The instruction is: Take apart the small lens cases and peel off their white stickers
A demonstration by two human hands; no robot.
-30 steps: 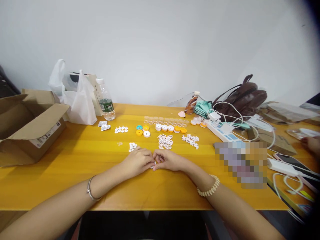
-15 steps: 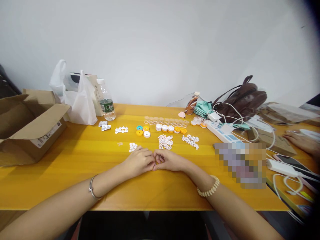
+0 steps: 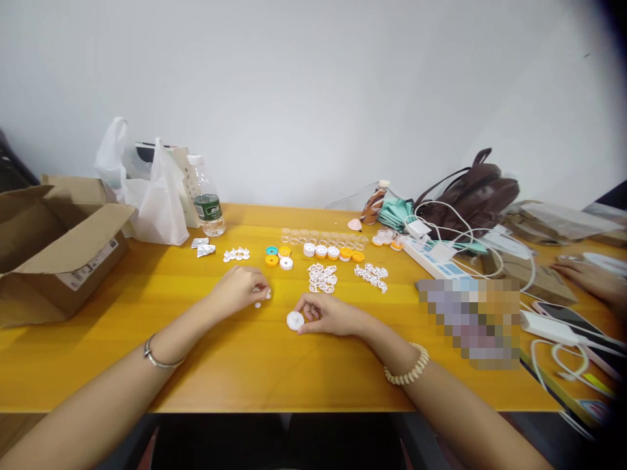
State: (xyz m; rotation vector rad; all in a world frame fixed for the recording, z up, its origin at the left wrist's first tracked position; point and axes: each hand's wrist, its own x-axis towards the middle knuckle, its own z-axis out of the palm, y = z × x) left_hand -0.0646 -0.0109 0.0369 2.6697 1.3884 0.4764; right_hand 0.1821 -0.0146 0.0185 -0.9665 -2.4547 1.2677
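Note:
My right hand pinches a round white plastic cap by its edge, just above the table, its flat face turned up. To its left, my left hand has its fingers curled down over a few small white discs; the fingertips touch that pile, and what lies between them is hidden. Beyond the right hand is a heap of white openwork plastic pieces, with a second white heap to its right. White, orange and teal round caps sit behind, in front of clear rings.
White stemmed pieces and foil packets lie at left, near a water bottle and an open cardboard box. At right are a power strip, cables and a brown bag. Another person's hand rests far right.
My left hand has parted from the right and moved left to the small white discs. The white cap now shows in my right hand, which has hardly moved.

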